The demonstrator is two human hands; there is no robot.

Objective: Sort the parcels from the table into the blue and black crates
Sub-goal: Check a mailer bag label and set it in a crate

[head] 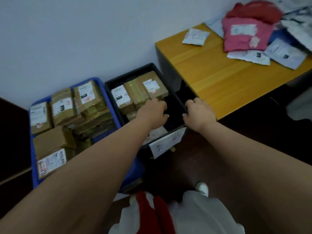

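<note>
Down at the black crate (179, 98), her left hand (152, 109) curls into its parcels (135, 93) and right hand (200, 112) grips the rim, so I'd pack boxes tight before fetching mailers (244, 34) off the surface (211, 71).

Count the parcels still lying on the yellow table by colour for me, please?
Blur makes this a best reading of the yellow wooden table:
Pink or red plastic mailer bags: 2 (pink, red)
White or pale paper envelopes: 3 ()
Grey patterned bags: 1
Total: 6
</note>
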